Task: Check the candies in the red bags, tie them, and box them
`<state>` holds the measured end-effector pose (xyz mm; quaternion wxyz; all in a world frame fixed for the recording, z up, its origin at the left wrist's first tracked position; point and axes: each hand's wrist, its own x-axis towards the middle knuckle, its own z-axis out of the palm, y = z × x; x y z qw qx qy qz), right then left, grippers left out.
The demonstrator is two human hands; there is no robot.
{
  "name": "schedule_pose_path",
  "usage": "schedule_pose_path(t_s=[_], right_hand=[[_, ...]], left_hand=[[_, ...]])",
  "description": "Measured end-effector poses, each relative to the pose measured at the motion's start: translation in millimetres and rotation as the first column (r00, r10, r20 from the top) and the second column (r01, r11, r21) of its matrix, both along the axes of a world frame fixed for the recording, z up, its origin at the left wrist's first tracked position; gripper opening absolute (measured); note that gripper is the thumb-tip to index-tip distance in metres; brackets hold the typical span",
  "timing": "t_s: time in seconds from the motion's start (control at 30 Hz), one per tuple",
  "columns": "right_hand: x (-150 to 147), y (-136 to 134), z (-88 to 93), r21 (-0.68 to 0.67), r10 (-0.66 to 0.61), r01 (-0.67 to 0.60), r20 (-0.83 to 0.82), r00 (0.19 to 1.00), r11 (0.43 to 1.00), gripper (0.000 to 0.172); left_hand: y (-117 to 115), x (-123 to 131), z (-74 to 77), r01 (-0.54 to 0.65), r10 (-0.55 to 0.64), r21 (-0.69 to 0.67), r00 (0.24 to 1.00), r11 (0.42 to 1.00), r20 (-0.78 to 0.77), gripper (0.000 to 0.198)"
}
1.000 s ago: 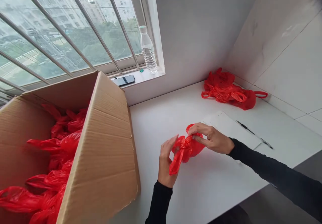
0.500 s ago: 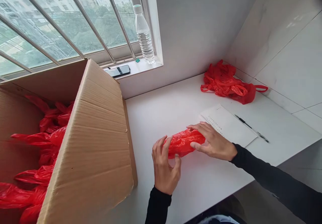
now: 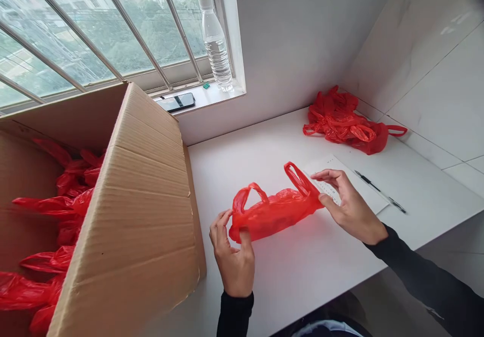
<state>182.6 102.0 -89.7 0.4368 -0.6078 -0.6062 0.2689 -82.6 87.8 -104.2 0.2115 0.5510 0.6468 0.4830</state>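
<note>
A red plastic bag (image 3: 278,218) with two loop handles lies spread on the white table, its handles standing up on the far side. My left hand (image 3: 232,259) is at the bag's left end, the thumb against its near side and the fingers around its edge. At the right end, my right hand (image 3: 350,208) touches the bag's corner with the thumb. Its fingers are apart from the thumb, and part of a printed sheet of paper (image 3: 363,193) shows between them.
On the left stands an open cardboard box (image 3: 151,201) with several red bags (image 3: 75,203) inside. More red bags (image 3: 342,122) are heaped by the wall. A pen (image 3: 380,191) lies beside the paper. The windowsill holds a water bottle (image 3: 218,54) and a phone (image 3: 177,102).
The bundled red bag has opened out wider, and its two handles now stand up. My left hand has moved left and my right hand right.
</note>
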Motion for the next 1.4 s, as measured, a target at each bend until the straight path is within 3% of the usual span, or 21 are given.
schedule_pose_path(t_s=[0.07, 0.13, 0.17, 0.23, 0.3, 0.43, 0.53, 0.63, 0.7, 0.77, 0.9, 0.97, 1.03, 1.13, 1.27, 1.4], right_hand=[[-11.9, -6.8, 17.2, 0.21, -0.028, 0.022, 0.024, 0.999, 0.977, 0.044], [-25.3, -9.5, 33.5, 0.355, 0.084, -0.122, 0.121, 0.989, 0.927, 0.046], [-31.2, -8.7, 39.2, 0.36, 0.191, -0.257, 0.208, 0.959, 0.897, 0.045], [-40.1, -3.6, 42.6, 0.236, 0.385, -0.502, 0.406, 0.829, 0.832, 0.035], [-44.6, 3.0, 36.9, 0.068, 0.467, -0.59, 0.542, 0.699, 0.804, 0.024], [-45.6, 8.6, 22.2, -0.134, 0.53, -0.589, 0.623, 0.575, 0.797, 0.039], [-44.5, 9.6, 22.9, -0.195, 0.567, -0.581, 0.59, 0.574, 0.79, 0.05], [-42.2, 14.2, 26.9, -0.253, 0.566, -0.527, 0.564, 0.601, 0.811, 0.055], [-39.8, 18.0, 27.3, -0.271, 0.546, -0.492, 0.591, 0.593, 0.827, 0.051], [-37.2, 20.7, 26.1, -0.279, 0.552, -0.498, 0.612, 0.566, 0.821, 0.036], [-35.7, 22.5, 24.0, -0.33, 0.65, -0.584, 0.567, 0.505, 0.742, 0.01], [-37.2, 23.0, 23.2, -0.331, 0.666, -0.604, 0.563, 0.49, 0.725, 0.009], [-39.8, 24.0, 20.9, -0.318, 0.647, -0.594, 0.579, 0.496, 0.739, 0.004], [-44.2, 27.0, 15.3, -0.374, 0.631, -0.526, 0.601, 0.49, 0.764, 0.012], [-47.2, 34.6, 16.8, -0.422, 0.62, -0.459, 0.605, 0.499, 0.782, 0.017], [-44.7, 43.5, 38.4, -0.36, 0.512, -0.364, 0.632, 0.582, 0.859, 0.02]], left_hand=[[0.2, 5.4, 10.2, 0.046, -0.045, 0.027, 0.998, 0.999, -0.036, 0.038], [-0.5, 8.0, 18.2, 0.064, -0.06, 0.062, 0.996, 0.996, -0.069, 0.035], [-1.4, 8.0, 20.8, 0.054, -0.047, 0.085, 0.996, 0.995, -0.081, 0.032], [-4.5, 6.0, 22.7, 0.026, -0.015, 0.125, 0.996, 0.992, -0.09, 0.027], [-9.1, 2.9, 21.1, 0.044, -0.036, 0.113, 0.997, 0.993, -0.07, 0.027], [-18.9, 0.9, 17.3, 0.109, -0.109, 0.003, 0.993, 0.994, 0.054, 0.029], [-23.8, 0.9, 20.6, 0.093, -0.075, -0.072, 0.972, 0.993, 0.221, 0.033], [-27.2, -3.3, 27.4, 0.172, -0.134, -0.097, 0.94, 0.98, 0.314, 0.028], [-29.1, -6.2, 32.6, 0.235, -0.2, -0.086, 0.933, 0.968, 0.298, 0.024], [-30.9, -6.2, 37.9, 0.245, -0.206, -0.106, 0.934, 0.964, 0.293, 0.021], [-32.5, 1.0, 44.1, 0.195, -0.131, -0.208, 0.948, 0.959, 0.289, 0.025], [-32.1, 3.4, 43.4, 0.189, -0.112, -0.212, 0.938, 0.959, 0.327, 0.025], [-31.2, 3.5, 41.7, 0.181, -0.101, -0.192, 0.925, 0.964, 0.365, 0.022], [-30.1, 1.5, 40.4, 0.164, -0.084, -0.162, 0.907, 0.973, 0.413, 0.024], [-29.3, -1.0, 38.7, 0.238, -0.071, -0.198, 0.79, 0.951, 0.608, 0.04], [-26.9, -3.6, 31.1, 0.264, 0.014, -0.234, 0.635, 0.936, 0.772, 0.038]])
